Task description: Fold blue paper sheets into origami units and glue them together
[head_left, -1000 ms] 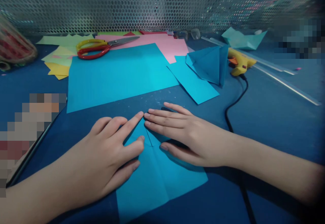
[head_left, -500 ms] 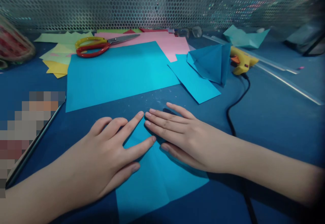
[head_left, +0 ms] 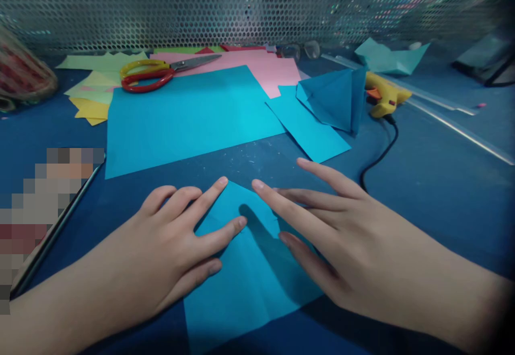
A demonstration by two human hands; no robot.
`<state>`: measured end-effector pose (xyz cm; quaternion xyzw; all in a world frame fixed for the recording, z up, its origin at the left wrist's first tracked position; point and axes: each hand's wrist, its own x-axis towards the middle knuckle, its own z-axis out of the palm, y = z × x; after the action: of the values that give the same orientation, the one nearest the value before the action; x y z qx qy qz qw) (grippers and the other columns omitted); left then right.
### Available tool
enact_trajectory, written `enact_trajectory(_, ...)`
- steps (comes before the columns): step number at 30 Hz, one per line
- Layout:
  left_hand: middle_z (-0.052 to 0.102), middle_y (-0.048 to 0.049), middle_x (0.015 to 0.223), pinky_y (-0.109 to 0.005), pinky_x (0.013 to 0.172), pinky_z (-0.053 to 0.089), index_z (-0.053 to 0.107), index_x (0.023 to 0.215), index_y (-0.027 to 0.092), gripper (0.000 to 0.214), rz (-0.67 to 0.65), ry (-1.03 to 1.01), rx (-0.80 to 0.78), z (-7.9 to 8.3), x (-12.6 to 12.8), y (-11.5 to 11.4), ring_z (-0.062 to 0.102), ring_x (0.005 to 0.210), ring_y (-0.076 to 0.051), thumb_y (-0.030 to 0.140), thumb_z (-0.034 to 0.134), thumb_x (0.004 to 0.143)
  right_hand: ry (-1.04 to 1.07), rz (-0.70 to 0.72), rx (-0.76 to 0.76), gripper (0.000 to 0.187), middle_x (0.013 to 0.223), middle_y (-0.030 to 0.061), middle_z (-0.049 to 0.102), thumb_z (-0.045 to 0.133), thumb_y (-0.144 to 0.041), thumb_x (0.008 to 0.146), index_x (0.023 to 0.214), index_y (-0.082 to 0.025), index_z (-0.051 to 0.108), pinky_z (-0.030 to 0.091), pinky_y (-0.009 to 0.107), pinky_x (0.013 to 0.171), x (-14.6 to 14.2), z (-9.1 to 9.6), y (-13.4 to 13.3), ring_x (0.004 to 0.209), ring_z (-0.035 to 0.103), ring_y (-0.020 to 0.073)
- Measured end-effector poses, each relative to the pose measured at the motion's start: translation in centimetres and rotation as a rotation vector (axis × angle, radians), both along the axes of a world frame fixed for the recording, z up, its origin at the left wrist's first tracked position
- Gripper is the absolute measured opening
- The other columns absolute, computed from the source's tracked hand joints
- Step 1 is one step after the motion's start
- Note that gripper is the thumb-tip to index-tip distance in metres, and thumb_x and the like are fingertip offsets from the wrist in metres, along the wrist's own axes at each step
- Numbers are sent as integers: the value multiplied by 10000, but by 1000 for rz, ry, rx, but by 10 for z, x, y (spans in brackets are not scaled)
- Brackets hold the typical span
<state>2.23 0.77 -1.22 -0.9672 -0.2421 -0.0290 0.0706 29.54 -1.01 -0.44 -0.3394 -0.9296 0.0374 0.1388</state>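
Observation:
A blue sheet of paper (head_left: 241,269) lies in front of me, its far end narrowed to a point and creases running down its face. My left hand (head_left: 181,237) rests on its left side with fingers spread, one fingertip near the tip and another pressing the middle. Over the right edge hovers my right hand (head_left: 341,231), fingers apart and nothing held, throwing a shadow on the paper. Whether its lower fingers touch the sheet I cannot tell.
Behind lie a large blue sheet (head_left: 185,124), red-and-yellow scissors (head_left: 148,76), pink paper (head_left: 277,71) and a blue strip (head_left: 309,130). A folded blue paper shape (head_left: 330,100) stands beside a yellow glue gun (head_left: 386,97) with a black cord. Perforated metal mesh (head_left: 201,12) closes the back.
My right hand has lifted off the paper's tip and shifted right, its fingers spreading. More of the paper's right side now shows. My left hand has stayed in place.

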Motion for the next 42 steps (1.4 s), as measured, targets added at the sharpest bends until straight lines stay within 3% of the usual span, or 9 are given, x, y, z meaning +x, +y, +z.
enact_trajectory(5, 480, -172, 1556, -467, 861, 418, 504, 1478, 340, 431, 12, -8, -11, -2, -3, -1, 616, 1122, -348, 380, 392, 1064, 20, 41, 78, 417, 619, 29, 721, 462, -150, 991, 1371, -75, 616, 545, 517, 1030, 8, 2, 3, 568, 693, 216)
enact_trajectory(9, 503, -163, 1542, -454, 858, 439, 527, 1460, 320, 429, 22, -42, 6, -3, -1, -2, 615, 1091, -329, 396, 445, 1047, 73, 74, 103, 376, 764, 69, 756, 509, -373, 1042, 1264, -129, 689, 597, 365, 640, 8, -3, 22, 659, 701, 217)
enact_trajectory(14, 570, -108, 1494, -485, 912, 468, 579, 1403, 225, 408, 104, -133, -64, -4, 4, -13, 565, 1207, -342, 292, 364, 1063, 87, 178, 64, 353, 1075, 137, 759, 455, -295, 1077, 1282, -87, 653, 613, 346, 791, 3, -11, 33, 908, 714, 216)
enact_trajectory(18, 611, -15, 1448, -434, 990, 473, 659, 1227, 256, 343, 217, -270, -181, -3, 3, -23, 557, 1267, -263, 302, 350, 1085, 159, 132, 103, 310, 1040, 93, 786, 435, -121, 1041, 1224, -144, 684, 622, 302, 843, 2, -11, 25, 900, 742, 181)
enact_trajectory(23, 735, -7, 1224, -386, 961, 502, 705, 1135, 245, 334, 215, -308, -115, -5, 3, -27, 671, 1058, -218, 328, 386, 1083, 423, -148, -313, 351, 820, -16, 774, 546, -122, 933, 1235, -203, 705, 579, 126, 599, -5, -4, 9, 614, 705, 79)
enact_trajectory(28, 693, -42, 1325, -418, 1017, 499, 696, 1237, 239, 328, 132, -286, -67, -18, -1, -32, 656, 1144, -250, 166, 452, 1030, 504, -272, -487, 251, 728, -6, 746, 639, -189, 885, 1097, -185, 774, 575, 172, 559, -11, -4, 11, 576, 677, 111)
enact_trajectory(32, 670, -58, 1366, -449, 993, 533, 689, 1263, 265, 384, 52, -213, -49, -19, -4, -35, 654, 1178, -292, 109, 612, 920, 455, -194, -413, 233, 772, 14, 746, 590, -133, 926, 1047, -195, 779, 557, 191, 588, -8, -9, 17, 628, 674, 116)
enact_trajectory(38, 777, -117, 1145, -444, 796, 538, 714, 1135, 86, 283, 24, -238, 104, -8, 8, -28, 736, 961, -284, 96, 456, 1018, 273, 152, -57, 323, 872, 75, 717, 436, -100, 1045, 1193, -105, 723, 535, 236, 650, -1, -12, 27, 741, 654, 141)
enact_trajectory(42, 791, -96, 1101, -432, 816, 501, 708, 1109, 68, 281, 43, -261, 122, -6, 12, -26, 737, 943, -266, 115, 438, 1046, 124, 270, 103, 394, 805, 61, 732, 360, -142, 1094, 1093, -78, 749, 484, 298, 606, -1, -8, 34, 658, 593, 166)
